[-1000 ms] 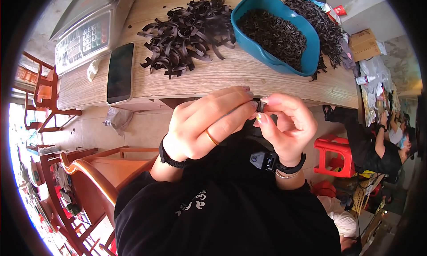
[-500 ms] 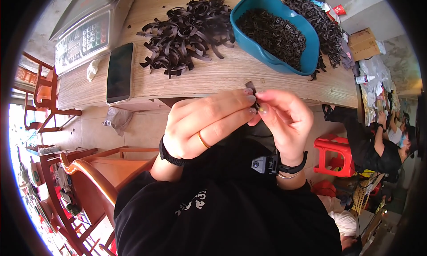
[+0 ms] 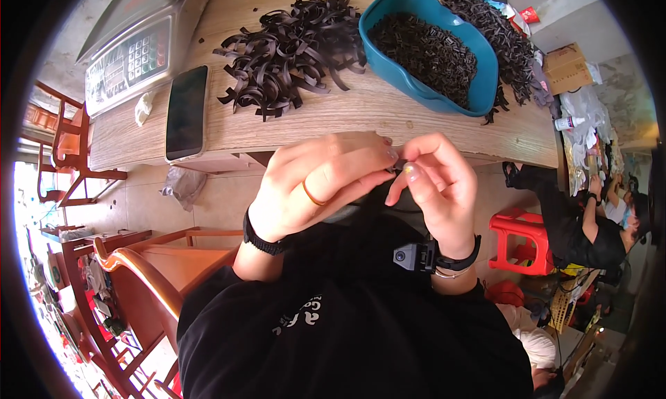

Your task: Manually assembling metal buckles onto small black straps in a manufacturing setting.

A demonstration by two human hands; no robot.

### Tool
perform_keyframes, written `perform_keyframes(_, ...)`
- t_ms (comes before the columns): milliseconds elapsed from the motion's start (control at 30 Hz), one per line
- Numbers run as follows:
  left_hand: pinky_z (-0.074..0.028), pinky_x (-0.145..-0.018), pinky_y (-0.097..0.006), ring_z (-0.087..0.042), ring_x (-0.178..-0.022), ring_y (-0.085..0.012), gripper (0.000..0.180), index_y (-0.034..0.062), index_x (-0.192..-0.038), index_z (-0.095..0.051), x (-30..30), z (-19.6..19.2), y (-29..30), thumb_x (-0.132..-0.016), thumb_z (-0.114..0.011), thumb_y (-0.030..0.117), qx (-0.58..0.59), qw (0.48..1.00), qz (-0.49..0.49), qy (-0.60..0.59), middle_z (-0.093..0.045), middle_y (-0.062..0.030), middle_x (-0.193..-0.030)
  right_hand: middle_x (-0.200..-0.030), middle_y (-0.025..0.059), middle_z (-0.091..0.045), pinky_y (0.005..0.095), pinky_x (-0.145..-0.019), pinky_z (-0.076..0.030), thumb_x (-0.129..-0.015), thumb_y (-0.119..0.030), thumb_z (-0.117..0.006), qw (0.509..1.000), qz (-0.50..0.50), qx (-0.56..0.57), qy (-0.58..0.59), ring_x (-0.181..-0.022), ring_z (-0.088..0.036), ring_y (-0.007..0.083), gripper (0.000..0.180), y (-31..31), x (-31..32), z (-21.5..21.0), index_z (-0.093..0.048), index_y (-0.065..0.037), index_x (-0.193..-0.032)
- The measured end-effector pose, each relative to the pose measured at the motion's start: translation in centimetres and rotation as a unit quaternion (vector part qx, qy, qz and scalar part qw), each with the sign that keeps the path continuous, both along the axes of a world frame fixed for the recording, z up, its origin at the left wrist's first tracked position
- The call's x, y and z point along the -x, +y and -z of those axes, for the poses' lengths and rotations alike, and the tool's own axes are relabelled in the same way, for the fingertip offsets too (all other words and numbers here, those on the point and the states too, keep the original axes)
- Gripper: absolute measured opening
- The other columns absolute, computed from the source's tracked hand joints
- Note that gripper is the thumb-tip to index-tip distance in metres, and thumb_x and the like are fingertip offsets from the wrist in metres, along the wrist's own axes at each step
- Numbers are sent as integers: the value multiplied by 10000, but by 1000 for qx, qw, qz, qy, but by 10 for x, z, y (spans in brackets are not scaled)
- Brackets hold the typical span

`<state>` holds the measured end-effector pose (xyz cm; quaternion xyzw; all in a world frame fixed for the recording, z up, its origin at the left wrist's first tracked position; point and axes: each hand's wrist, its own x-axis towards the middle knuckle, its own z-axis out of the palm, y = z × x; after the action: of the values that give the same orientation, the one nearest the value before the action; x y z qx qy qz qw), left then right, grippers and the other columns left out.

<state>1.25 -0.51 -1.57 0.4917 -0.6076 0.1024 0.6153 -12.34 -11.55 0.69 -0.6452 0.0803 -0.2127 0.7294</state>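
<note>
My left hand [image 3: 316,184] and my right hand [image 3: 438,191] meet just off the near edge of the table, fingertips almost touching. Between them shows a bit of a small dark strip [image 3: 399,165], mostly covered by the fingers. Both hands pinch at it with bent fingers. Beyond them on the tabletop lies a loose pile of dark, curled ribbon-like strips [image 3: 291,56]. To its right stands a teal plastic basin [image 3: 409,87] holding many short dark pieces [image 3: 427,59]. Another heap of dark pieces [image 3: 496,35] spreads behind the basin's right side.
At the table's left are a scale [image 3: 132,63], a phone [image 3: 187,115] and a crumpled white tissue [image 3: 143,109]. A wooden chair [image 3: 149,274] stands at my left. On the right are a red stool [image 3: 519,243] and a seated person [image 3: 590,226] in dark clothes.
The strip's end that stuck up above my fingertips is now hidden. My right hand has shifted slightly left with its fingers more curled, and my left fingers have tilted a little.
</note>
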Motion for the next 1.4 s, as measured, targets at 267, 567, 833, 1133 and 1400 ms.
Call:
perform_keyframes(267,-524,-565,-299,-647,-690,-220,363,26,-1029,-568,-6,2,6,-700,-720,36,-53,994,-58,-80,-648,-79,-827,-834,51,-515,241,-638,-504,-911,-22,-475,992,24,123,14,-711,-549,75,87,-2,4,3,-417,8,-968)
perform_keyframes(567,-515,-541,-300,-646,-661,-216,341,28,-1014,-560,-8,2,5,-717,-723,67,-72,989,-74,-102,-649,-73,-815,-913,82,-454,291,-641,-532,-950,-107,-384,982,21,187,24,-839,-628,221,136,-2,6,2,-400,21,-992)
perform_keyframes(833,-539,-569,-285,-667,-710,-209,363,22,-1002,-566,-7,3,5,-686,-744,42,-76,993,-62,-62,-665,-96,-882,-1011,104,-571,264,-655,-524,-938,-92,-482,995,-69,-40,53,-899,-593,147,222,-15,-1,5,-505,41,-1115)
perform_keyframes(1133,-564,-637,-271,-682,-794,-206,389,-7,-996,-553,-3,6,3,-665,-757,-11,-101,994,-37,-5,-672,-141,-947,-892,79,-642,219,-561,-464,-862,-59,-611,993,-17,-85,76,-708,-569,93,192,-16,-7,12,-611,55,-1016)
perform_keyframes(1400,-562,-671,-264,-677,-818,-206,357,-29,-1013,-553,-7,8,1,-700,-724,-48,-105,993,9,60,-672,-161,-914,-890,96,-644,215,-560,-449,-847,-51,-625,993,-24,-87,75,-719,-569,91,153,-19,-5,13,-612,56,-956)
